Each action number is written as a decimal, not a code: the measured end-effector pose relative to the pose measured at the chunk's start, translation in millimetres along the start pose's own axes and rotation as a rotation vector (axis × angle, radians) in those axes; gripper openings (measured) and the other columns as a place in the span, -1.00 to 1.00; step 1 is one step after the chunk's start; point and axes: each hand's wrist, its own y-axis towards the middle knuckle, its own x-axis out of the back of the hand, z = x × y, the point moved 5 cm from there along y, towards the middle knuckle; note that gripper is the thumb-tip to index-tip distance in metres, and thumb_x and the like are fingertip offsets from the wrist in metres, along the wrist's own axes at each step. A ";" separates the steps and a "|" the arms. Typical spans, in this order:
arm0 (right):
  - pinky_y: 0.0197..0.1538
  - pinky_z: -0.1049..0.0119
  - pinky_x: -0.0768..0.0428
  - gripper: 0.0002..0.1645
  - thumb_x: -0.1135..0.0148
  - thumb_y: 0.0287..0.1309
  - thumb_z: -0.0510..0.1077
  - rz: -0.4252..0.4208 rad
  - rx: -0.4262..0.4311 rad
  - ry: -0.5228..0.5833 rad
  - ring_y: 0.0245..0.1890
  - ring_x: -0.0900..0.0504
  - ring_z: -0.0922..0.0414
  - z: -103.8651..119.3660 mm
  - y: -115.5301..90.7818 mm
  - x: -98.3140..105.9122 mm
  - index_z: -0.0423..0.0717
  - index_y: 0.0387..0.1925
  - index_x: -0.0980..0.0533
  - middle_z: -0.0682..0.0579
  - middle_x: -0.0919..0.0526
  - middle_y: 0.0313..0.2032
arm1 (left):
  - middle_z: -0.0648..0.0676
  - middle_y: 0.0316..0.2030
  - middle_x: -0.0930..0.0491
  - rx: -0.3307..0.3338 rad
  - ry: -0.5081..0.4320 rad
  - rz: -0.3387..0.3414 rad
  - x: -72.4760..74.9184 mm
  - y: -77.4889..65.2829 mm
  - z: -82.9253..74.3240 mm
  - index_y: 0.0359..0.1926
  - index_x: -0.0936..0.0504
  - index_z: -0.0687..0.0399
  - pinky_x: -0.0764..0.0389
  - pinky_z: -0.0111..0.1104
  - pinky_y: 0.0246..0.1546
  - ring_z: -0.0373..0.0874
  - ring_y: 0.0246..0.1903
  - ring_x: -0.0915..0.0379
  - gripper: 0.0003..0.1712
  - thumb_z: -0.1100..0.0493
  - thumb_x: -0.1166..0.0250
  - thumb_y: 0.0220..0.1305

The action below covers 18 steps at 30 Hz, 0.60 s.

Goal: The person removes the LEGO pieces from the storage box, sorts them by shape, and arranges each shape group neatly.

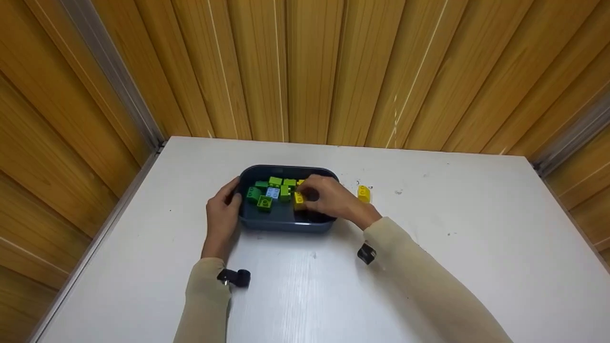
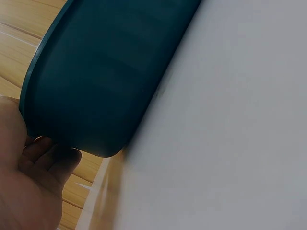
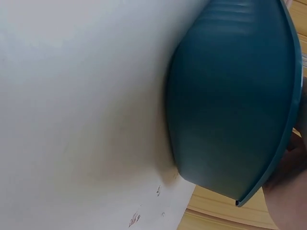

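Well, the white table [image 1: 500, 205] fills most of the lower frame, with the dark tray [image 1: 286, 225] sitting on it near the centre. At the tray's left end the left hand [image 1: 222, 212] grips the rim — it seems to be steadying it. The right hand [image 1: 329, 195] reaches in over the right side, thumb and forefinger in a narrow pinch on a yellow brick [image 1: 299, 201] that is inside the tray, right of the green bricks [image 1: 265, 203] and the blue brick [image 1: 272, 193]. On the table, right of the tray, lies a second yellow brick [image 1: 364, 193], held by neither hand. The step in hand looks like placing or picking the pinched brick — which, I cannot tell; if placing, the next move calls for loosening the pinch without knocking its neighbours
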 end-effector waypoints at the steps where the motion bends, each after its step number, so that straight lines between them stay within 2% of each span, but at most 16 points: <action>1: 0.20 0.18 -0.66 -0.60 -0.46 0.32 -0.25 -0.010 0.005 0.006 0.04 -0.64 0.07 0.5 -0.9 1.4 -0.18 0.16 -0.67 -0.05 -0.67 0.05 | 0.22 0.40 -0.51 -0.003 0.000 0.001 -0.2 0.3 -0.1 0.44 -0.53 0.28 -0.38 -0.13 0.47 0.07 0.45 -0.36 -0.50 0.38 -0.11 0.55; 11: 0.24 0.17 -0.65 -0.59 -0.47 0.31 -0.23 -0.055 -0.011 0.040 0.05 -0.64 0.07 -2.8 -8.6 12.7 -0.16 0.17 -0.66 -0.04 -0.66 0.06 | 0.23 0.38 -0.54 -0.012 -0.012 -0.006 0.4 1.8 0.2 0.43 -0.54 0.29 -0.38 -0.13 0.47 0.07 0.44 -0.38 -0.50 0.40 -0.12 0.53; 18: 0.22 0.11 -0.67 -0.58 -0.48 0.30 -0.24 -0.095 0.004 0.029 0.03 -0.66 -0.02 -5.2 -17.4 24.9 -0.21 0.17 -0.66 -0.08 -0.68 0.04 | 0.22 0.39 -0.53 -0.009 -0.031 0.005 -0.2 1.8 2.0 0.44 -0.53 0.28 -0.38 -0.14 0.47 0.04 0.45 -0.36 -0.50 0.38 -0.11 0.56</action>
